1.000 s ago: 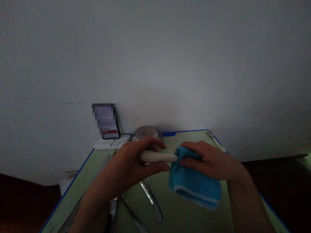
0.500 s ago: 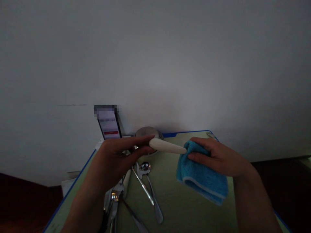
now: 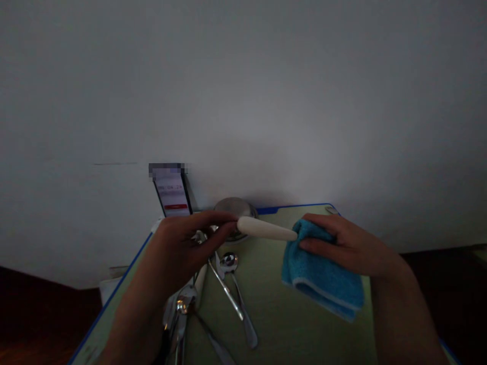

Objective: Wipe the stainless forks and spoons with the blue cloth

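My left hand pinches the blunt end of a smooth white tapered piece between thumb and fingers. It looks like a utensil or its handle, but its exact kind is unclear. The narrow tip meets a folded blue cloth on the right. My right hand is closed on that cloth, thumb underneath, near the tip. Both hands are raised over the table. Below them lie a metal spoon and a slim metal utensil handle. More cutlery is partly covered by my left forearm.
A round metal container stands at the back edge, partly behind my left fingers. A phone with a lit screen leans at the back left. The light green table has a blue edge and meets a pale wall.
The view has shifted slightly. My right hand and the cloth appear a little farther right, and the white piece has moved right with them. Both grips are unchanged.
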`<control>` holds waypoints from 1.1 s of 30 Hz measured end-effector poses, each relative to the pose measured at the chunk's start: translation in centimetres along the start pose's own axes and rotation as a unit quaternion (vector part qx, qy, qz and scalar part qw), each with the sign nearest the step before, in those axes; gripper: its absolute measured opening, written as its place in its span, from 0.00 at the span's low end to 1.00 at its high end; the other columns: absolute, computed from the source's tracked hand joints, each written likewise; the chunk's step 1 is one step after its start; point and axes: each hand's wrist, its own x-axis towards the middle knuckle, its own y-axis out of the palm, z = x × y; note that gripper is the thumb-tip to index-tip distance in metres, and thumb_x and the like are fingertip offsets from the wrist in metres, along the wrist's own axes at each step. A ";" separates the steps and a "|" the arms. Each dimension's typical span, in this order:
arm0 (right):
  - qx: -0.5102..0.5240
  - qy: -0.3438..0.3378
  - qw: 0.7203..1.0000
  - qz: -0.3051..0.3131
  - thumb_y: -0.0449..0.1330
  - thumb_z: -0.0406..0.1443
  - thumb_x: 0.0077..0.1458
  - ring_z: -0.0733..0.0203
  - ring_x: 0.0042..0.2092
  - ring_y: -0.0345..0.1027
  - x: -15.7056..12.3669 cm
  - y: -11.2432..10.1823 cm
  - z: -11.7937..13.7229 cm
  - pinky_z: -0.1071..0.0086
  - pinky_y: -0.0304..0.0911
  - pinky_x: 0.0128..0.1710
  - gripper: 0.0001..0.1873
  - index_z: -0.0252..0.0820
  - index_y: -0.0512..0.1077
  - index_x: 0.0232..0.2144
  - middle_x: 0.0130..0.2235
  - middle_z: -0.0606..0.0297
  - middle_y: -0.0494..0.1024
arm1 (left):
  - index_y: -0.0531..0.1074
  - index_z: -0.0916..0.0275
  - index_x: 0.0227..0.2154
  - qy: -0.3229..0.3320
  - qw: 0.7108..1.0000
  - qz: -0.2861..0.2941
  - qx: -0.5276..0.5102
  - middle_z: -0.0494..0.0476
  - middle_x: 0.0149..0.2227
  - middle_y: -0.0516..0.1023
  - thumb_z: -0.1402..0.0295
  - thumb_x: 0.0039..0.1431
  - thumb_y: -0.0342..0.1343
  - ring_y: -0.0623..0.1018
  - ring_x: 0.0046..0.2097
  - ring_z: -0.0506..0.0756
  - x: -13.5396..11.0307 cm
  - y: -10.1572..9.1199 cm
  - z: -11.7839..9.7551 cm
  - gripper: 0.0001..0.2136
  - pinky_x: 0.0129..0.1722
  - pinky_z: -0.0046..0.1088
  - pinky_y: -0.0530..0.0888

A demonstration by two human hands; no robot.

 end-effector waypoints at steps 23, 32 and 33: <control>-0.026 0.023 0.999 0.011 0.50 0.45 0.56 0.65 0.29 0.64 0.1 0.0 -0.1 0.71 0.57 0.28 0.14 0.41 0.66 0.30 0.27 0.69 0.68 | 0.73 0.60 0.35 -0.020 0.999 0.021 -0.036 0.48 0.29 0.80 0.65 0.53 0.55 0.77 0.28 0.48 0.1 0.3 -0.1 0.08 0.27 0.18 0.72; -0.025 0.018 0.999 0.010 0.51 0.46 0.56 0.66 0.28 0.64 0.2 0.1 -0.1 0.71 0.56 0.27 0.15 0.41 0.65 0.28 0.26 0.69 0.69 | 0.74 0.60 0.33 -0.018 1.000 0.008 0.002 0.48 0.24 0.78 0.65 0.52 0.54 0.74 0.23 0.47 0.4 0.7 -0.3 0.08 0.25 0.19 0.71; -0.026 0.020 0.999 0.011 0.51 0.46 0.56 0.66 0.28 0.64 0.2 0.1 -0.1 0.72 0.56 0.27 0.15 0.41 0.65 0.28 0.26 0.69 0.68 | 0.74 0.60 0.33 -0.015 1.000 0.008 0.002 0.48 0.24 0.78 0.65 0.52 0.53 0.74 0.23 0.46 0.4 0.6 -0.3 0.08 0.25 0.19 0.71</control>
